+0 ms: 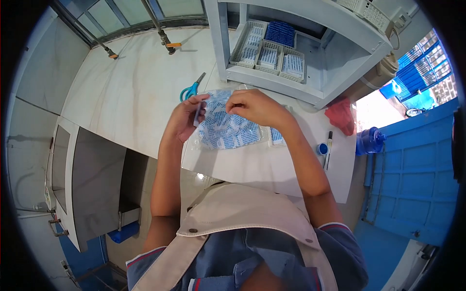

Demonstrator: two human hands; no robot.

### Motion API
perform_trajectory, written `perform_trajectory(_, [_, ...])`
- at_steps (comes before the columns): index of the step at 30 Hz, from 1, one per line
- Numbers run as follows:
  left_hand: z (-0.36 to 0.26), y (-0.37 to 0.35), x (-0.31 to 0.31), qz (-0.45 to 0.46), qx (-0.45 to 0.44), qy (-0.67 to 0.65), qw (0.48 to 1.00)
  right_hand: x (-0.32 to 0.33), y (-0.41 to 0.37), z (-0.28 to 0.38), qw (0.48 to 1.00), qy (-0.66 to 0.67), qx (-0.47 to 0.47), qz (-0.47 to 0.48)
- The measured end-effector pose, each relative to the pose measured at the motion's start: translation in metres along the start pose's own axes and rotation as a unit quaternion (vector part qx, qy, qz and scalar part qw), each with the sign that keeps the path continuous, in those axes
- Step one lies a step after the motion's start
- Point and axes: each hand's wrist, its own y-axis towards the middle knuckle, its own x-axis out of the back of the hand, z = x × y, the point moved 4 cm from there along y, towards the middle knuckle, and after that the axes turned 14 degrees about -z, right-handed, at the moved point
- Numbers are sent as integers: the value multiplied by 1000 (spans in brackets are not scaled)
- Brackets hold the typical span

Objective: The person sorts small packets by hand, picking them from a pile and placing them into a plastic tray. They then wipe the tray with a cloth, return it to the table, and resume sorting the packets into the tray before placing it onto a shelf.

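Note:
A clear plastic bag (230, 133) full of small white packets with blue print lies on the white table. At the bag's left side, my left hand (184, 119) is closed on a small white packet (197, 114) seen nearly edge-on. My right hand (255, 107) hovers over the bag's upper right part, fingers curled into a pinch; anything between the fingertips is too small or hidden to tell. Just beyond my left hand rest teal-handled scissors (191, 91). Partly behind my right forearm is another blue-and-white printed packet (275, 137).
A white shelf (272, 80) at the back holds several baskets (292, 65) of packets and a dark blue stack (280, 34). To the right are a red plastic bag (341, 116), a blue cap (322, 149) and a marker (329, 148). Orange-handled valves (172, 45) stand at back left.

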Motion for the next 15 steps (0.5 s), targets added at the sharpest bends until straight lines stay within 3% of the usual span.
perform_trajectory(2, [12,-7,-17,48,6,33,998,-12,2,3,999,-15,29,30])
perform_trajectory(4, [27,-17,-34,-9,53,-5,999,-32,5,8,999,-12,37,-7])
perform_trajectory(5, [39,-7,-19,-28,34,16,999,-38,4,7,1000,-5,25,-14])
perform_trajectory(9, [47,-11,-9,-45,39,4,998,-50,1,0,993,75,12,-85])
perform_trajectory(12, [48,-11,5,-58,82,-11,995,-43,10,-20,977,151,-58,-141])
perform_trajectory(13, [43,-12,10,-51,78,-22,995,-45,12,-43,993,9,-104,-46])
perform_trajectory(14, [41,-14,13,-43,75,-31,996,-51,10,-65,979,-134,-147,50])
perform_trajectory(15, [41,-17,12,-44,77,-30,996,-64,6,-81,979,-133,-137,75])
